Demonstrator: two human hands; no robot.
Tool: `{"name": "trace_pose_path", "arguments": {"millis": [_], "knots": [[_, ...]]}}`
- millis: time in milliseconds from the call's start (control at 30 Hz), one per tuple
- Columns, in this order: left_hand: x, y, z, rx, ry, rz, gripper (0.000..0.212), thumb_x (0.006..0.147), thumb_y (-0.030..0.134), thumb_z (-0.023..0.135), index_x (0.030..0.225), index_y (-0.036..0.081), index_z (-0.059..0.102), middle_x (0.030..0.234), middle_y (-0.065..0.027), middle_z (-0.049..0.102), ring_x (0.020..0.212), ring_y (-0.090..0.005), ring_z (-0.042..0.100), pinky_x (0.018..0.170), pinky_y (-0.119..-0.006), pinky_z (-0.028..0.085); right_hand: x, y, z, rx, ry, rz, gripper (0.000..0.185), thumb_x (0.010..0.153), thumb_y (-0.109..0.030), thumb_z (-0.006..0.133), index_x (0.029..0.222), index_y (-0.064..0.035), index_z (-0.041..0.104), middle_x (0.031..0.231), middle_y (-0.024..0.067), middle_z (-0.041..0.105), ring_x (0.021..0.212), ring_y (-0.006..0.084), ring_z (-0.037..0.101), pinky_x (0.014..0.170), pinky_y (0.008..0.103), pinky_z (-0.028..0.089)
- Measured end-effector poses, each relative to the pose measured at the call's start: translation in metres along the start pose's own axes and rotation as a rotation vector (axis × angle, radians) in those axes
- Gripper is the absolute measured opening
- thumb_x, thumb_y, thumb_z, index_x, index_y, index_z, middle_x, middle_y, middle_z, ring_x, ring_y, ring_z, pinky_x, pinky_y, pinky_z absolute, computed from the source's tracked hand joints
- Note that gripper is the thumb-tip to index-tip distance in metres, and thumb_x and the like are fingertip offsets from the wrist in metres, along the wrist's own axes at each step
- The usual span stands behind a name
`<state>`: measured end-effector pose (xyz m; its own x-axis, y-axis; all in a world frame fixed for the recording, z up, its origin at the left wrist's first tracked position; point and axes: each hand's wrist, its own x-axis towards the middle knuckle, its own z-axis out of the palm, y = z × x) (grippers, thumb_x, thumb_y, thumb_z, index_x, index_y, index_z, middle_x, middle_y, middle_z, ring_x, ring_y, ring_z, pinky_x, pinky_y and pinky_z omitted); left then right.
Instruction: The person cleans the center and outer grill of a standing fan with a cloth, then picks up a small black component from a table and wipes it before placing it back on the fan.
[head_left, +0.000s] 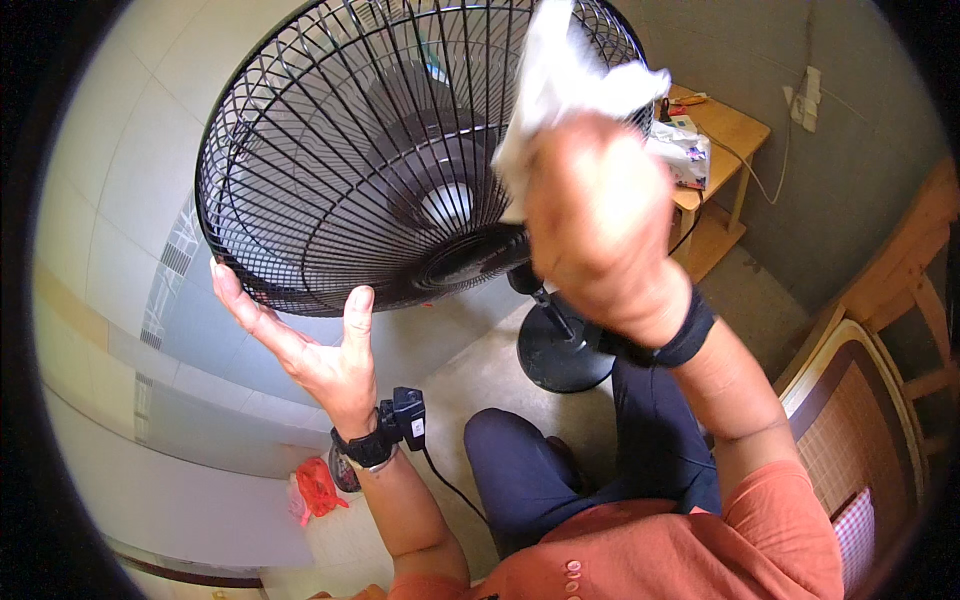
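Note:
A black pedestal fan's wire guard (322, 217) fills the upper middle, tilted, with the grey-white hub (448, 204) and dark blades behind its bars. My left hand (319, 356) cradles the guard's lower left rim, thumb and fingers spread along it. In my right hand (600, 202), blurred by motion, is a crumpled white cloth or tissue (559, 82). It lies over the guard's right side and hides some of its bars; whether it presses on them I cannot tell. The fan's round black base (555, 367) stands on the floor below, partly covered by my right wrist.
A small wooden table (731, 139) at the right bears a white printed plastic pack (682, 154) and small items. A cord hangs by a wall socket (807, 101). A wooden chair (911, 300) and a woven-faced panel (840, 450) stand at right. A red plastic bag (321, 486) lies lower left.

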<state>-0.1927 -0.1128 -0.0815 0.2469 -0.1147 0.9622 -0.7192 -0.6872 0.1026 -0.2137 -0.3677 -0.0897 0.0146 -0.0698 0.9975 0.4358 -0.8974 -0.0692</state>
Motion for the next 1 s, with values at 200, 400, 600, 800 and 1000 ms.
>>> {"name": "trace_pose_path", "arguments": {"millis": [200, 400, 600, 800, 1000], "knots": [[0.002, 0.0, 0.0, 0.066, -0.025, -0.003, 0.108, 0.078, 0.021, 0.086, 0.161, 0.002, 0.018, 0.165, -0.0212, 0.023, 0.153, -0.0378, 0.021, 0.124, -0.051, 0.016, -0.063, -0.024, 0.019, 0.138, -0.289, -0.1, 0.029, 0.082, -0.017, 0.062, 0.106, -0.0039, 0.069, 0.097, 0.0102, 0.064, 0.086, 0.0236, 0.062, 0.071, 0.0357, 0.052], [0.001, 0.007, 0.004, 0.018, -0.026, -0.032, 0.101, 0.083, 0.018, 0.082, 0.16, 0.004, 0.02, 0.166, -0.0178, 0.023, 0.154, -0.0349, 0.021, 0.123, -0.053, 0.019, 0.007, 0.039, 0.001, -0.026, 0.196, -0.066, 0.013, 0.074, -0.005, 0.066, 0.087, -0.0036, 0.064, 0.083, 0.0094, 0.053, 0.074, 0.0271, 0.056, 0.062, 0.0363, 0.048], [0.015, 0.019, 0.002, 0.141, 0.001, -0.03, 0.094, 0.086, 0.026, 0.081, 0.158, 0.003, 0.027, 0.156, -0.0223, 0.033, 0.145, -0.0372, 0.032, 0.12, -0.05, 0.025, -0.019, 0.016, 0.007, 0.062, -0.026, -0.155, 0.019, 0.077, -0.006, 0.062, 0.093, 0.0029, 0.062, 0.098, 0.0166, 0.056, 0.089, 0.0327, 0.058, 0.074, 0.0414, 0.053], [0.07, 0.037, -0.012, 0.456, -0.008, 0.085, 0.083, 0.088, 0.058, 0.071, 0.152, 0.013, 0.045, 0.144, -0.0229, 0.042, 0.136, -0.0389, 0.039, 0.115, -0.052, 0.03, -0.037, -0.003, -0.004, 0.209, -0.243, -0.096, 0.011, 0.081, -0.005, 0.061, 0.09, 0.0, 0.06, 0.096, 0.0155, 0.054, 0.088, 0.0329, 0.056, 0.077, 0.041, 0.051], [0.112, 0.051, 0.0, 0.247, -0.021, 0.416, 0.077, 0.087, 0.069, 0.062, 0.14, 0.012, 0.058, 0.133, -0.0175, 0.062, 0.128, -0.0395, 0.055, 0.106, -0.05, 0.043, 0.024, 0.019, -0.038, -0.084, 0.192, -0.058, 0.013, 0.082, 0.014, 0.055, 0.092, 0.0053, 0.059, 0.103, 0.019, 0.057, 0.091, 0.0361, 0.059, 0.08, 0.0431, 0.051]]}}
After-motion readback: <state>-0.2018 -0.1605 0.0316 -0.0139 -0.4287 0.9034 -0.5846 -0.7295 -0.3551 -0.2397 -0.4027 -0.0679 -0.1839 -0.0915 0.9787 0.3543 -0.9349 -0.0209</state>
